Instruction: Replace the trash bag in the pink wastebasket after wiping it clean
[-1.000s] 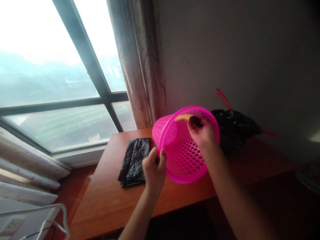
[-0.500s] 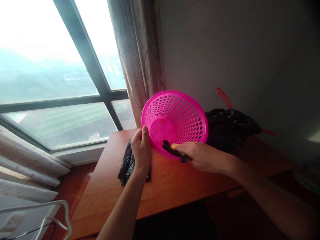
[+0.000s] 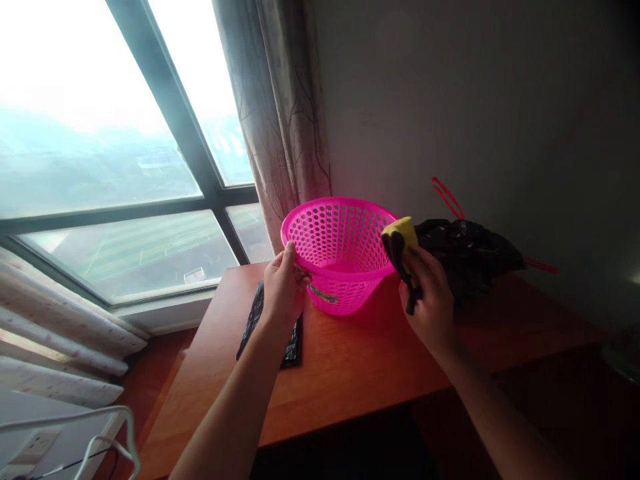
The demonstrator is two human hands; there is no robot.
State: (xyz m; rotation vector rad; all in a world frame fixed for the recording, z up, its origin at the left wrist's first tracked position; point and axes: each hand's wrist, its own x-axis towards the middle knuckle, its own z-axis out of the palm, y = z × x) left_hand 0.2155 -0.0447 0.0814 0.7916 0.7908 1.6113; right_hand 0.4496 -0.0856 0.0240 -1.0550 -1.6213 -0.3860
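Observation:
A bright pink perforated basket stands upright on the wooden desk near the curtain. My left hand grips its near left rim, fingers closed over the edge. To the right of the basket my right hand is closed around a yellow and black scrubbing sponge, held just outside the rim.
A folded stack of black bags lies on the desk under my left forearm. A filled black bag with red drawstrings sits at the back right against the wall. A patterned curtain and large window lie behind and left.
The basket was tilted on its side with its opening toward me; it has come down upright on the desk. My right hand pulled the sponge out from the inside to beside the rim.

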